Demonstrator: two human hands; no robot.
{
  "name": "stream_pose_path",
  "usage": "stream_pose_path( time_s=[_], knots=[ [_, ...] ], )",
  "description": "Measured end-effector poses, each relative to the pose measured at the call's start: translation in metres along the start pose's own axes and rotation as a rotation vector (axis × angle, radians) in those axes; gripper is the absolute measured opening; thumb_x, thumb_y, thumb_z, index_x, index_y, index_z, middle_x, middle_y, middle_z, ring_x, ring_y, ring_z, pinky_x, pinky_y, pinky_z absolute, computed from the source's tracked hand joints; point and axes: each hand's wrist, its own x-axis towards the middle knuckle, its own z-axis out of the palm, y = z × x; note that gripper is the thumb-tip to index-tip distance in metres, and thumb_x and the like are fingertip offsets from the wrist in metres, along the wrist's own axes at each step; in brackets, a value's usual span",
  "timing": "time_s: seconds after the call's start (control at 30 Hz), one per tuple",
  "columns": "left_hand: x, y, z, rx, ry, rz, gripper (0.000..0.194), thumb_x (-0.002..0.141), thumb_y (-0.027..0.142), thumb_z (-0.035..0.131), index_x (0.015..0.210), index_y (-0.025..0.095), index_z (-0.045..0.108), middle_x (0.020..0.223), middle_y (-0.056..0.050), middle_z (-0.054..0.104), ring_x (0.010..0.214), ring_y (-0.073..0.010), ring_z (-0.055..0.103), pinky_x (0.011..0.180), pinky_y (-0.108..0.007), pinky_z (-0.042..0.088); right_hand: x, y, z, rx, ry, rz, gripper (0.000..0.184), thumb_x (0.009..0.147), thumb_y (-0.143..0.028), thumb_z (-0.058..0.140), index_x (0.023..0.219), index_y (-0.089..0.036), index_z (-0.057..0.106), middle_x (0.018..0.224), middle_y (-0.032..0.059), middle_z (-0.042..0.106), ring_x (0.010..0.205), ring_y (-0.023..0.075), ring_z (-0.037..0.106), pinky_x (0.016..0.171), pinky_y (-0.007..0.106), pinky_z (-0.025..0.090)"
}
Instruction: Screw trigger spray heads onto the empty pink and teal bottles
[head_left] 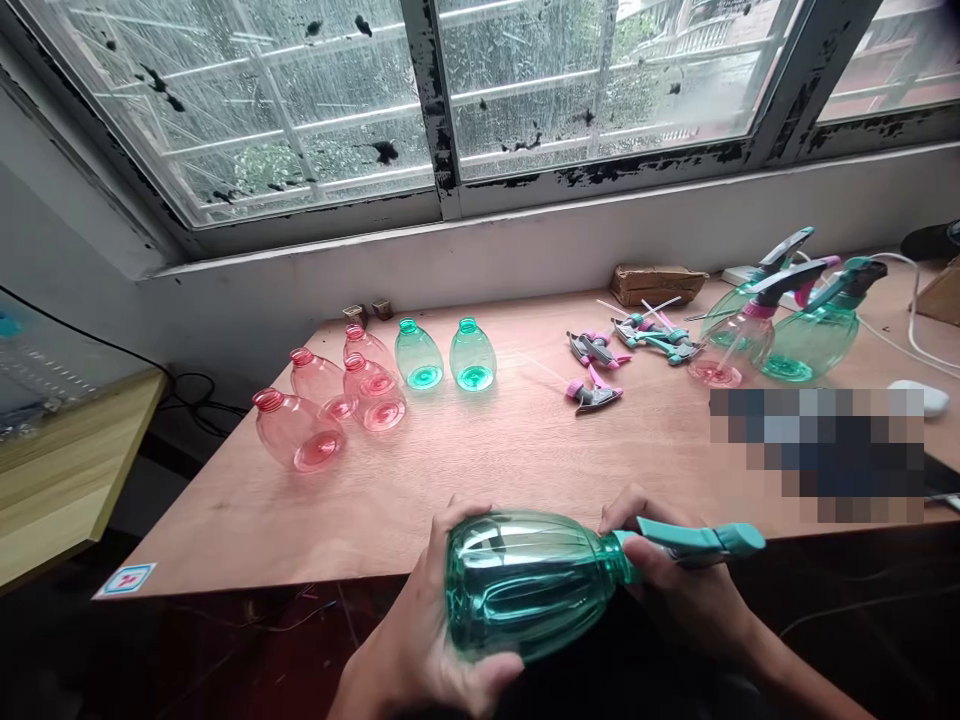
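I hold a clear green spray bottle (525,580) on its side just in front of the table's near edge. My left hand (420,630) wraps round the bottle's body. My right hand (675,585) grips the teal trigger sprayer head (701,540) fitted at the bottle's neck. Both hands are closed on it.
On the wooden table (487,450) stand several empty pink bottles (330,400) and two green bottles (442,355) at the left. Loose sprayer heads (622,350) lie in the middle. Three finished spray bottles (780,320) stand at the right, beside a cardboard box (656,283), a cable and a white mouse (919,397).
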Motion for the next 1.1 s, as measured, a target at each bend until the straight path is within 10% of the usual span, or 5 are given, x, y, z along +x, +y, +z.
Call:
stream_pose_path(
  time_s=[0.37,0.67,0.87,1.0,1.1],
  knots=[
    [0.004,0.018,-0.003,-0.282,-0.023,-0.299,0.061,0.088,0.065,0.059,0.130,0.024,0.040,0.119,-0.009,0.061,0.112,-0.0317,0.061,0.096,-0.045,0.050,0.000,-0.003,-0.015,-0.413,-0.064,-0.240,0.021,0.078,-0.034,0.081,0.094,-0.027,0.070,0.075,-0.0006,0.066,0.062,0.0181,0.056,0.056,0.029,0.041],
    [0.001,0.005,-0.008,0.122,-0.060,0.050,0.091,0.071,0.037,0.088,0.142,0.038,0.031,0.146,-0.010,0.034,0.141,-0.0374,0.038,0.109,-0.048,0.046,0.011,-0.005,0.004,0.178,-0.054,0.242,0.026,0.098,-0.041,0.058,0.083,-0.019,0.061,0.062,-0.0042,0.056,0.046,0.0119,0.057,0.050,0.025,0.040],
    [-0.007,0.015,-0.006,0.464,-0.121,0.159,0.083,0.091,0.009,0.064,0.152,0.045,0.021,0.169,-0.004,-0.009,0.155,-0.0387,0.010,0.111,-0.054,0.045,0.017,-0.010,0.002,0.231,-0.038,0.289,0.024,0.093,-0.041,0.066,0.082,-0.020,0.061,0.070,-0.0033,0.058,0.055,0.0138,0.060,0.052,0.026,0.048],
    [-0.006,0.011,-0.003,0.381,-0.008,0.093,0.117,0.083,0.042,0.077,0.154,0.047,-0.017,0.167,-0.003,-0.025,0.153,-0.0455,-0.008,0.114,-0.073,0.023,0.012,-0.012,-0.005,0.029,0.019,0.141,0.016,0.090,-0.037,0.070,0.087,-0.022,0.064,0.069,-0.0027,0.062,0.059,0.0148,0.060,0.056,0.026,0.048],
    [-0.001,0.004,-0.004,0.048,0.095,-0.069,0.110,0.077,0.079,0.051,0.158,0.039,-0.012,0.171,-0.008,-0.008,0.153,-0.0453,0.008,0.117,-0.070,0.019,0.005,-0.010,-0.007,-0.328,0.052,-0.238,0.022,0.078,-0.023,0.082,0.095,-0.027,0.068,0.076,-0.0009,0.071,0.063,0.0189,0.065,0.055,0.027,0.051]
  ],
)
